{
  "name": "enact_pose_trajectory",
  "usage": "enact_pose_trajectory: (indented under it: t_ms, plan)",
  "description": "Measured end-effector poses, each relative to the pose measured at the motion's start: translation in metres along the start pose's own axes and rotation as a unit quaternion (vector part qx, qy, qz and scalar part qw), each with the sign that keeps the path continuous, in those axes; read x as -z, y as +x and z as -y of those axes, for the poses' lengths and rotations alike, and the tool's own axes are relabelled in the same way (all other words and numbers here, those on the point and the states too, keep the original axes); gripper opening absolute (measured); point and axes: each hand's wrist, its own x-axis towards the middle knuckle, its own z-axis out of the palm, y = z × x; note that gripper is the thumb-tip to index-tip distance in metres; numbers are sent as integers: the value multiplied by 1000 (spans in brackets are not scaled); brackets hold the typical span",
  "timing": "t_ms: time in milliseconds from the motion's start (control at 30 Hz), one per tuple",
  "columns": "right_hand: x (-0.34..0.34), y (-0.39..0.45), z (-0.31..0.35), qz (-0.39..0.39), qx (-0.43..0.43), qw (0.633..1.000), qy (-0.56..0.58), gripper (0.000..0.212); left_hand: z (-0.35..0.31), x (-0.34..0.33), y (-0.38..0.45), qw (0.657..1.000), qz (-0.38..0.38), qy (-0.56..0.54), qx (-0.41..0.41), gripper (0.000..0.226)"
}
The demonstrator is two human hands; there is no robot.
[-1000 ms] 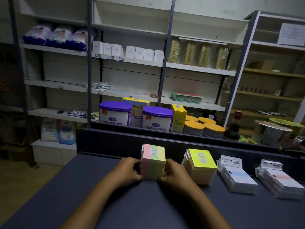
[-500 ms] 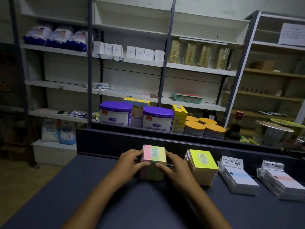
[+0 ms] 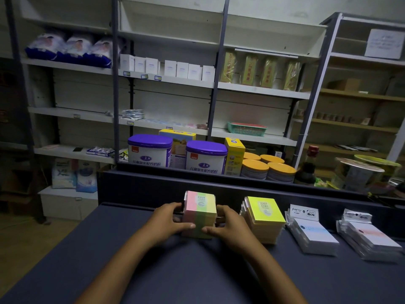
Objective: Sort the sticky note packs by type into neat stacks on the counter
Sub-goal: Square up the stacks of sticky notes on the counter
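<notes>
A tall stack of pink-green-yellow striped sticky note packs stands on the dark counter in the middle. My left hand holds its left side with the thumb across the front. My right hand holds its right side the same way. To the right sit a stack of yellow packs, then a stack of white-blue packs, then a stack of white-pink packs.
A raised dark ledge runs behind the stacks. On it stand purple-lidded tins, orange-lidded tins, a yellow box and a dark bottle. Shelving fills the wall behind.
My hands slid forward along the sides of the striped stack, then drew back so that both thumbs now lie across its front face. The stack stays in place.
</notes>
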Motion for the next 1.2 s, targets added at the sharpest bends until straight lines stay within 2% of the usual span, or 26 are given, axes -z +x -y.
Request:
enact_pose_trajectory:
  t_ms: [133, 267, 433, 700, 833, 967, 1067, 1167, 1200]
  plan:
    - [-5, -2, -1, 35, -25, 999, -22, 66, 4, -6, -3, 998, 13, 68, 3, 55]
    - [-7, -4, 0, 25, -28, 998, -41, 60, 6, -8, -2, 994, -2, 107, 2, 43]
    - [-11, -5, 2, 3, -15, 998, -53, 51, 9, -7, -1, 993, 3, 114, -6, 41]
    - [-6, -3, 1, 9, -32, 997, -67, 49, 10, -4, -2, 992, 6, 125, 16, 47]
    - [-12, -3, 1, -5, -31, 996, -86, 41, 12, -5, -1, 991, 15, 135, 11, 31]
    - [-14, -2, 0, -12, -27, 996, -83, 41, 9, -5, -1, 990, 10, 139, 16, 27]
    - [-13, -1, -3, -5, -34, 996, -85, 42, 10, -1, -1, 992, 26, 124, 25, 42]
    - [-9, -2, -3, 14, -46, 994, -93, 50, 9, 6, -2, 992, 18, 115, 49, 75]
    - [-8, -2, -2, 14, -46, 994, -100, 53, 8, 9, -1, 991, -11, 123, 46, 87]
